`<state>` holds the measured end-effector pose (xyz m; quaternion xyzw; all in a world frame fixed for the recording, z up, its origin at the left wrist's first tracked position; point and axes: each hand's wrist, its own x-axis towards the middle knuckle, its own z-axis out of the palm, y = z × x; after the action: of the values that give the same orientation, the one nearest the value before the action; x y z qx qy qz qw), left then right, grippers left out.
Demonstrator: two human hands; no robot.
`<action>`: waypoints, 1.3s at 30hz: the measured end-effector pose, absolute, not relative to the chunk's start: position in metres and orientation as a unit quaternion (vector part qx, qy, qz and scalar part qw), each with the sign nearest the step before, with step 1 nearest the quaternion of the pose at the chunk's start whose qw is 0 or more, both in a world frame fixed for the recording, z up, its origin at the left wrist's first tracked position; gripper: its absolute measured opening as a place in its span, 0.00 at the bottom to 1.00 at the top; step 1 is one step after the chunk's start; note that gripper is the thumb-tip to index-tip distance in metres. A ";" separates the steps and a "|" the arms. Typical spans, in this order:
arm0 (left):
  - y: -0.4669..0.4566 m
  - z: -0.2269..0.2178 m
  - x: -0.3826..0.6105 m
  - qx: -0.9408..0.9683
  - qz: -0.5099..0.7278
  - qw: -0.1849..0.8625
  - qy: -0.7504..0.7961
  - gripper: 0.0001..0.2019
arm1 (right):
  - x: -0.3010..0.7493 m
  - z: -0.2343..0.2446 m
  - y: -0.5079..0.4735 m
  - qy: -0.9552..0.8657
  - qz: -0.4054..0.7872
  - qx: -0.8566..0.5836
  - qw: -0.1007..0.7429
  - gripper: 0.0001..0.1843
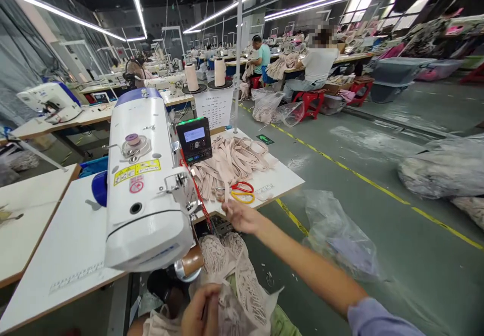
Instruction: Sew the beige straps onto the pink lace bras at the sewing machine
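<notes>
My right hand (242, 217) is at the front edge of the white sewing table, its fingertips pinched on the end of a beige fabric strip (227, 193). That strip comes from a loose pile of beige strips (236, 157) on the tabletop. Beside the fingers lie scissors (242, 193) with one red and one yellow handle loop. Low in view, my left hand (202, 311) is closed on a beige lace garment (247, 280) draped over my lap. Part of the left hand is cut off by the lower edge.
A white sewing machine (147, 185) with a lit control panel (194, 139) stands left of the pile. Two thread cones (191, 77) rise behind it. Clear plastic bags (340, 235) lie on the floor at right. Two people sit at tables farther back.
</notes>
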<state>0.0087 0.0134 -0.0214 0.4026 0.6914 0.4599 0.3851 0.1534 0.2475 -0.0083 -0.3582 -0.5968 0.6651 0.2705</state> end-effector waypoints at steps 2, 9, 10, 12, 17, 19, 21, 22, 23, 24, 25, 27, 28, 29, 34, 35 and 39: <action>0.013 -0.011 0.004 0.377 0.449 0.427 0.688 0.26 | 0.152 -0.020 0.196 -0.562 0.724 -0.311 0.252 0.28; 0.012 0.004 0.005 0.255 0.451 0.624 0.585 0.25 | 0.147 -0.027 0.113 -0.395 0.857 -0.160 0.290 0.09; 0.011 0.004 0.006 0.269 0.447 0.620 0.586 0.25 | 0.148 -0.028 0.110 -0.357 0.874 -0.164 0.287 0.08; 0.010 0.006 0.006 0.318 0.439 0.589 0.599 0.25 | 0.149 -0.031 0.105 -0.257 0.919 -0.158 0.255 0.10; 0.011 0.015 0.010 0.409 0.429 0.519 0.615 0.24 | 0.160 -0.030 0.091 -0.201 0.964 -0.116 0.129 0.22; 0.014 0.018 0.014 0.431 0.430 0.499 0.617 0.23 | 0.163 -0.026 0.092 -0.222 0.956 -0.146 0.128 0.25; 0.017 0.021 0.020 0.452 0.418 0.481 0.624 0.23 | 0.161 -0.022 0.099 -0.248 0.929 -0.216 0.169 0.25; 0.019 0.023 0.022 0.465 0.411 0.471 0.627 0.22 | 0.159 -0.021 0.105 -0.262 0.908 -0.258 0.200 0.24; 0.021 0.024 0.022 0.483 0.405 0.459 0.626 0.20 | 0.156 -0.020 0.112 -0.278 0.883 -0.297 0.232 0.24; 0.023 0.025 0.021 0.505 0.403 0.439 0.624 0.18 | 0.153 -0.018 0.121 -0.299 0.857 -0.328 0.262 0.24; 0.025 0.025 0.019 0.533 0.406 0.405 0.622 0.15 | 0.149 -0.016 0.130 -0.325 0.829 -0.351 0.291 0.23; 0.029 0.024 0.008 0.598 0.412 0.292 0.622 0.13 | 0.144 -0.010 0.148 -0.388 0.775 -0.371 0.333 0.21; 0.031 0.023 0.001 0.624 0.409 0.220 0.628 0.14 | 0.141 -0.006 0.156 -0.423 0.754 -0.371 0.338 0.20; 0.032 0.021 -0.006 0.638 0.399 0.152 0.640 0.15 | 0.138 -0.002 0.163 -0.457 0.741 -0.365 0.331 0.20; 0.032 0.017 -0.025 0.589 0.313 0.019 0.745 0.17 | 0.124 0.015 0.182 -0.571 0.715 -0.315 0.253 0.16; 0.031 0.018 -0.027 0.584 0.298 0.022 0.754 0.18 | 0.120 0.016 0.184 -0.584 0.708 -0.310 0.249 0.14; 0.026 0.019 -0.036 0.601 0.259 0.070 0.752 0.20 | 0.106 0.014 0.191 -0.666 0.621 -0.309 0.272 0.08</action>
<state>-0.0362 0.0260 0.0188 0.6015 0.7524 0.2593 0.0701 0.1058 0.1906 0.0144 -0.3093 -0.6664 0.6213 0.2725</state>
